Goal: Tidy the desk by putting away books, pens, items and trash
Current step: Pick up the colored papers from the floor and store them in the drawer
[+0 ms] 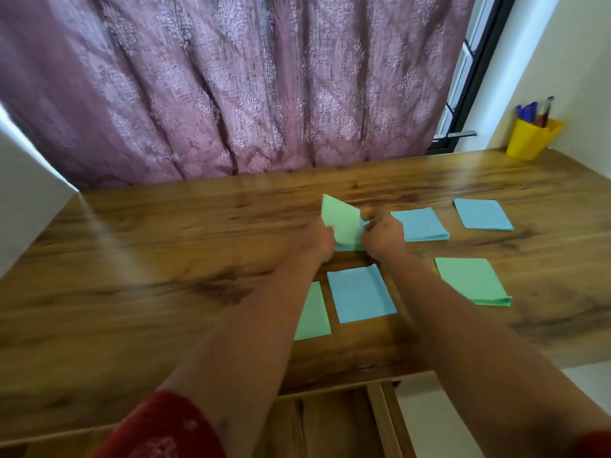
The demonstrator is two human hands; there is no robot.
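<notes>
A green folded paper [340,219] is lifted on edge above the wooden desk [165,259]. My left hand [319,239] grips its left side and my right hand [383,236] pinches its right side. A blue sheet lies partly hidden under the hands. Flat on the desk lie a blue paper [360,294], a green paper [312,314] partly under my left forearm, a green folded paper [471,280], and two blue folded papers [421,223] [481,213].
A yellow cup [530,140] with pens stands at the desk's far right corner by the wall. A purple curtain [231,87] hangs behind the desk. The desk's near edge runs below my forearms, with a wooden frame under it.
</notes>
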